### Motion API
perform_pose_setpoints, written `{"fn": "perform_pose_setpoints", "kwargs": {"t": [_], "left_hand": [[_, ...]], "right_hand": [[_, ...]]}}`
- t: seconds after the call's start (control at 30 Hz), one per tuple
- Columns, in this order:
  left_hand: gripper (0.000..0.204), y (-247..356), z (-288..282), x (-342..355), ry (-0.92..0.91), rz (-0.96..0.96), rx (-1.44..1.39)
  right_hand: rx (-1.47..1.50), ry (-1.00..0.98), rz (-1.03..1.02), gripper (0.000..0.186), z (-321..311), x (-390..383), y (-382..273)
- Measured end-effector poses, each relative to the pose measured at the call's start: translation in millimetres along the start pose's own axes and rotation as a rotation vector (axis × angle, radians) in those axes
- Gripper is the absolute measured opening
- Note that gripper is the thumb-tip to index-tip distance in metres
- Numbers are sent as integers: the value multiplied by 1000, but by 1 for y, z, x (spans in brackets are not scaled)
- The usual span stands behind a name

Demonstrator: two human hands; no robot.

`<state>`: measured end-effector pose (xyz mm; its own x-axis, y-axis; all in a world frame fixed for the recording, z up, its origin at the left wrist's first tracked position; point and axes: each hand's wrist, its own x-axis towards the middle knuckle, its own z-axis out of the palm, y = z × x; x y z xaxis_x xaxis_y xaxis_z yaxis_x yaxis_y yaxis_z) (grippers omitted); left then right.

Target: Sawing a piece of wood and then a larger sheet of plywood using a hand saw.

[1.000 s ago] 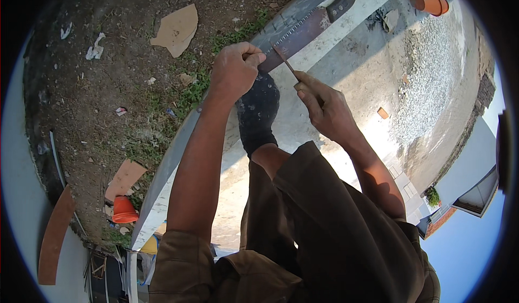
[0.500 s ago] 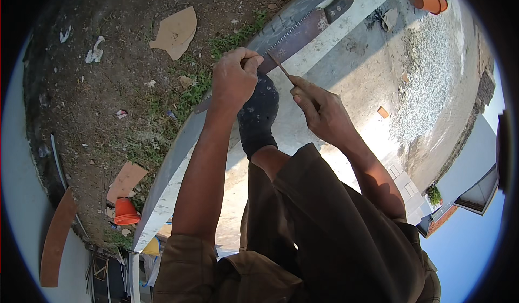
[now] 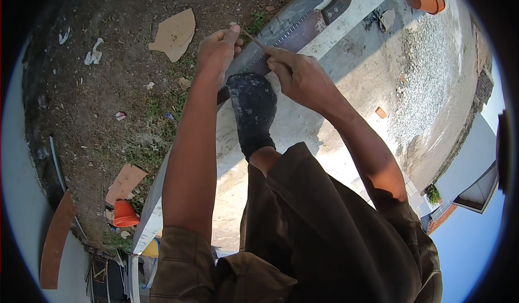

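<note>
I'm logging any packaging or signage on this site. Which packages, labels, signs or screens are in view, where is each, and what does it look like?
No labels, signs or screens show.
Flat tan cardboard piece: on the dirt, upper left, irregular.
Second tan cardboard piece: on the ground, lower left, beside an orange plastic container.

No packages, labels, signs (or screens)

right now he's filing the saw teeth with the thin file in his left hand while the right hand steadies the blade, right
Not quite: the hands are swapped. In the head view the right hand holds the thin file across the saw, while the left hand steadies the blade on the concrete ledge.
</note>
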<state>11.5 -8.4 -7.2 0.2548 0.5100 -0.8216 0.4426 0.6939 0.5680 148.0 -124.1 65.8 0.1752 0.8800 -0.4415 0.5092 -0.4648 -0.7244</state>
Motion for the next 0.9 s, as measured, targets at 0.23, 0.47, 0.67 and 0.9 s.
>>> {"fn": "perform_pose_setpoints", "kwargs": {"t": [0.23,0.47,0.67,0.9], "left_hand": [[33,-16,-1,-38,-130,206,558],[24,-9,11,-50,9,134,577],[29,-12,11,-50,60,113,417],[28,-5,10,-50,39,18,545]], "right_hand": [[39,-48,307,31,-10,-37,-8],[112,76,159,34,-6,-40,-5],[81,76,172,35,-14,-54,-12],[-1,145,245,36,-67,-89,-35]]}}
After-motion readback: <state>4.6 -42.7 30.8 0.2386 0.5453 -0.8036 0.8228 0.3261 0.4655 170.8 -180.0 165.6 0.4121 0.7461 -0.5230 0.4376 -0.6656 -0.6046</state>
